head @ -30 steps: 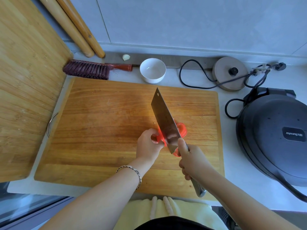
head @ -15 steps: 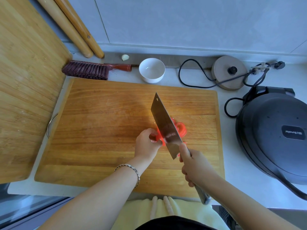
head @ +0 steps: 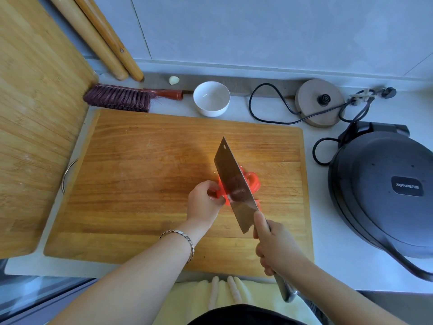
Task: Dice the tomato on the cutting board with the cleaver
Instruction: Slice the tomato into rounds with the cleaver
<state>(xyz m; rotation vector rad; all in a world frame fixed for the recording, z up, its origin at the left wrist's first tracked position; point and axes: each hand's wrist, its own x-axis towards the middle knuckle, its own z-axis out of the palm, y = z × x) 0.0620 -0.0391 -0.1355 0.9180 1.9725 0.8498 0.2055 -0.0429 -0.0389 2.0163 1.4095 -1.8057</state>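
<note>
A red tomato [head: 252, 182], cut into slices, lies right of centre on the wooden cutting board [head: 145, 174]. My left hand [head: 204, 201] presses on the tomato's left part with curled fingers. My right hand [head: 276, 247] grips the handle of the steel cleaver [head: 234, 186], forefinger laid along the blade's back. The broad blade stands tilted over the tomato and hides its middle; slices show on both sides of it.
A white bowl [head: 211, 98], a brush [head: 121, 97] and a garlic clove [head: 173, 80] lie behind the board. A kettle base [head: 319, 102] with cord and a black electric griddle [head: 384, 188] sit at the right. A second wooden board [head: 35, 118] leans at the left.
The cleaver and my right hand have shifted a little toward me and the blade has moved along the tomato. My left hand stays on the tomato.
</note>
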